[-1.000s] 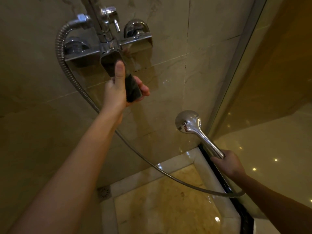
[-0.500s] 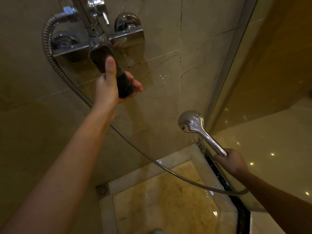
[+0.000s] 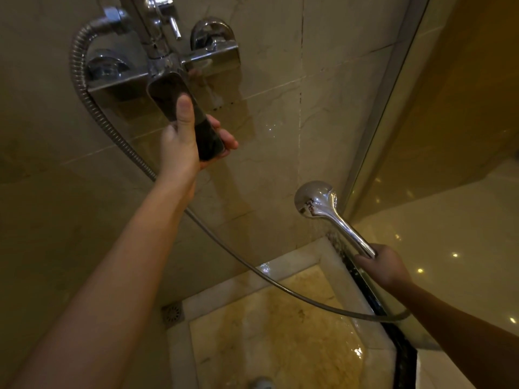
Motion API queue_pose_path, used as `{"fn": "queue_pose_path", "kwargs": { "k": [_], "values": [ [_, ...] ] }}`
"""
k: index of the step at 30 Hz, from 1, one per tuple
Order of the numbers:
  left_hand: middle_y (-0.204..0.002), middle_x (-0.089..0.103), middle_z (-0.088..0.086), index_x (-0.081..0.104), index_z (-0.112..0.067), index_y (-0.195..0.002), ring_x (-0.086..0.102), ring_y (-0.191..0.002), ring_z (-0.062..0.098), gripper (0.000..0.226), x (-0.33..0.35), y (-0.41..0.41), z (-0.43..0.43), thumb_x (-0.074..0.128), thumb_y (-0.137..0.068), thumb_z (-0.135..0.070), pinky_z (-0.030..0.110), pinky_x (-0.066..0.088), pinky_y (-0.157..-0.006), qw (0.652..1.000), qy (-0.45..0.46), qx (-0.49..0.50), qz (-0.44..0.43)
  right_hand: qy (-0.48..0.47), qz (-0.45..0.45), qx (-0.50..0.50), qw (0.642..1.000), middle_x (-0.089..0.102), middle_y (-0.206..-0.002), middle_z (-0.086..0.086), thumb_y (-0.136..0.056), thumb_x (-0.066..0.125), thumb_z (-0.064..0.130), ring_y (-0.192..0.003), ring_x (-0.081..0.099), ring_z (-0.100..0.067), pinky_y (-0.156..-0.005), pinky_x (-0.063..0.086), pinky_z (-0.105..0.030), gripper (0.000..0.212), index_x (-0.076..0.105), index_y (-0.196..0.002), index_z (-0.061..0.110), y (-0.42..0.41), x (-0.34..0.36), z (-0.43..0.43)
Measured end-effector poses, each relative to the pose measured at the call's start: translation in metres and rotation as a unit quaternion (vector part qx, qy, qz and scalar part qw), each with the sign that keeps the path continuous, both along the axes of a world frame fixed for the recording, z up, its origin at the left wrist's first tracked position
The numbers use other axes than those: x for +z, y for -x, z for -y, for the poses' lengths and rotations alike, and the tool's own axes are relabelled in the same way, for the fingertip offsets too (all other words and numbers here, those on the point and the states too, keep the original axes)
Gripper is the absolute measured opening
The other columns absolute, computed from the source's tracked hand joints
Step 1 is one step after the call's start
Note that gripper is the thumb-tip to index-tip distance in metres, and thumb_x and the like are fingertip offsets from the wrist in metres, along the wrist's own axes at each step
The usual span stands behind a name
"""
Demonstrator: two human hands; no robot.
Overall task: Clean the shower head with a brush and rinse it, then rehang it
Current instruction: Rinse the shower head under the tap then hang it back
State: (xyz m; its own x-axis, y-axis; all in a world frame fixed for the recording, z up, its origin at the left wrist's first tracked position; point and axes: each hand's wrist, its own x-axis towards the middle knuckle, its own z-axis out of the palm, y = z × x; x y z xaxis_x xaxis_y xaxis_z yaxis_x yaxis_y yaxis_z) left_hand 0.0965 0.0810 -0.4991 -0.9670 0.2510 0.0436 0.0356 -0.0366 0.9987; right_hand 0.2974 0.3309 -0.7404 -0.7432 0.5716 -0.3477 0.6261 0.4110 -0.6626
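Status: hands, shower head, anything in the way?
Left hand grips flat chrome mixer lever. Right hand holds round chrome shower head by its handle, not rehung. Ribbed metal hose hangs slack from wall to handle, nothing blocking.

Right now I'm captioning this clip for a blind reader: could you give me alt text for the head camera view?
A person's left hand grips the mixer lever on a marble shower wall, while the right hand holds the chrome shower head by its handle. The metal hose loops down from the mixer above the shower floor.

Shower floor (image 3: 269, 341), drain (image 3: 172, 315) at corner
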Motion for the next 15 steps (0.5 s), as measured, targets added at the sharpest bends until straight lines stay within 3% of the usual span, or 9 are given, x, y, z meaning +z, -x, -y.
{"fn": "queue_pose_path", "kwargs": {
  "k": [15],
  "values": [
    [-0.061,0.068,0.0,0.053,-0.014,-0.082,0.069,-0.068,0.018,0.043,-0.0032,-0.0012,0.0002,0.026,-0.099,-0.044,0.032,0.058,-0.07,1.0,-0.011,0.002,-0.012,0.001,-0.004,-0.004,1.0,0.068,-0.062,-0.01,-0.08,0.067,0.021,-0.057,0.065,-0.026,-0.058,0.055,-0.039,0.01,0.065,-0.07,0.019,0.0012,-0.0086,-0.0005]
  ]
}}
